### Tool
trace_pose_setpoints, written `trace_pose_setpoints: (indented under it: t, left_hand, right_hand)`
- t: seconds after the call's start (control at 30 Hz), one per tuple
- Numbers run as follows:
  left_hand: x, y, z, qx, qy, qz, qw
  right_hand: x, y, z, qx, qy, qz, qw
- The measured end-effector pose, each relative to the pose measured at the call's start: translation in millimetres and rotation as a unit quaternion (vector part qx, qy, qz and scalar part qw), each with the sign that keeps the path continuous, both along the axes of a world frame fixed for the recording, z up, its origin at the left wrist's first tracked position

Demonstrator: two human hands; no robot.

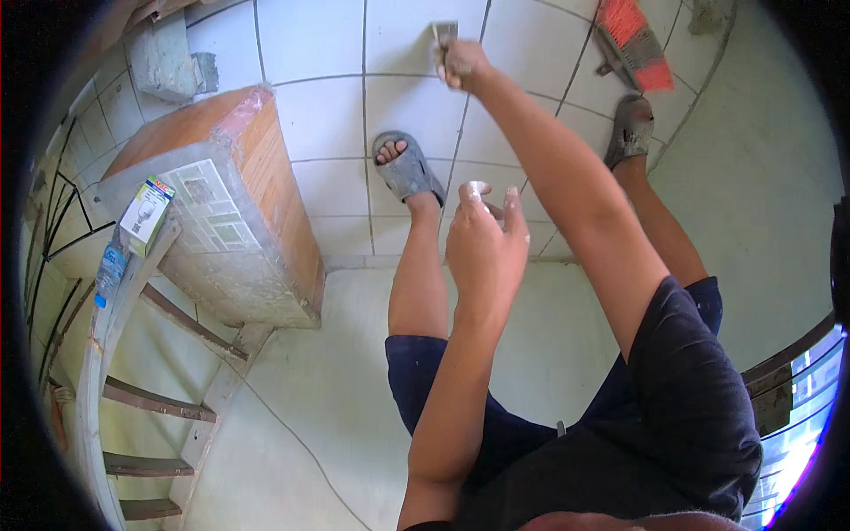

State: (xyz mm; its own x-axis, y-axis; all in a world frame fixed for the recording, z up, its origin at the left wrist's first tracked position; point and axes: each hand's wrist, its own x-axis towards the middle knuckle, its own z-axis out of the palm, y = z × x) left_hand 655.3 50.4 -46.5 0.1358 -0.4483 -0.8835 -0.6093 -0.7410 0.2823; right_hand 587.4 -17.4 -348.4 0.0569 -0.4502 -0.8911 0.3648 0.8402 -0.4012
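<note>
My right hand [459,65] is stretched far forward over the white tiles [310,40], its fingers wrapped round a small putty knife. The knife's grey, flat blade [446,29] points away from me, and its handle is mostly hidden in my grip. I cannot tell whether the blade touches the tiles. My left hand [487,243] is raised in front of me, between my legs, and holds nothing. Its thumb and fingers stand apart, with white paste on the tips.
A tile-and-wood block [283,199] stands left of my foot. Beside it leans a wooden ladder [159,398], with a light bulb box [146,217] and a plastic bottle [110,270] at its top. A red-bristled broom [633,49] lies far right. A thin cord [297,438] runs below.
</note>
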Motion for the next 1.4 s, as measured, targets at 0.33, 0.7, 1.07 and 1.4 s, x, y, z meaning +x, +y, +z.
trace_pose_setpoints:
  t: [0.33,0.7,1.07,1.4]
  left_hand:
    - [-1,2,0,-0.018,-0.01,-0.013,1.0]
    - [-2,-4,2,-0.041,-0.032,-0.019,0.998]
    - [-16,-1,-3,-0.038,-0.015,0.011,0.999]
    - [-25,0,-8,-0.012,-0.026,-0.003,1.0]
  right_hand:
    - [11,16,-5,0.008,0.02,0.114,0.993]
    - [29,63,-7,0.057,0.108,0.154,0.981]
    - [36,14,-16,0.072,0.051,0.137,0.987]
    - [-64,35,-5,0.08,0.076,-0.071,0.991]
